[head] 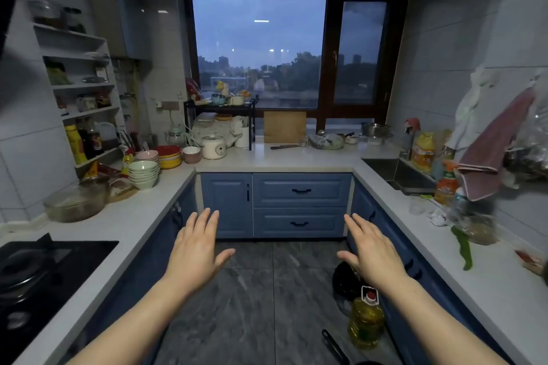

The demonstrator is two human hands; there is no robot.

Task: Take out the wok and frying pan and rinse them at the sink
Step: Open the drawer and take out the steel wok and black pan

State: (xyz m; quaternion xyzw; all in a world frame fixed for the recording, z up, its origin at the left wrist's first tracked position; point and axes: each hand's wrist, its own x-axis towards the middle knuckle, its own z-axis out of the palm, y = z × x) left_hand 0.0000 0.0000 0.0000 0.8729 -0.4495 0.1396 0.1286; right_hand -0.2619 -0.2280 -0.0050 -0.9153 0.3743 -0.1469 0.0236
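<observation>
My left hand (197,249) and my right hand (370,252) are stretched out in front of me, palms down, fingers apart, holding nothing. A black wok-like pan (345,281) lies on the floor against the right cabinets, partly hidden by my right hand. A black pan handle (335,347) sticks up from the bottom edge; its pan is out of frame. The steel sink (394,170) with its tap (412,139) is set in the right counter, well beyond both hands.
A yellow oil bottle (366,324) stands on the floor by the pans. Blue cabinets and drawers (299,204) face me. A gas hob (44,270) lies at left, stacked bowls (143,173) behind it. A spray bottle (446,184) and a hanging pink towel (492,151) flank the sink.
</observation>
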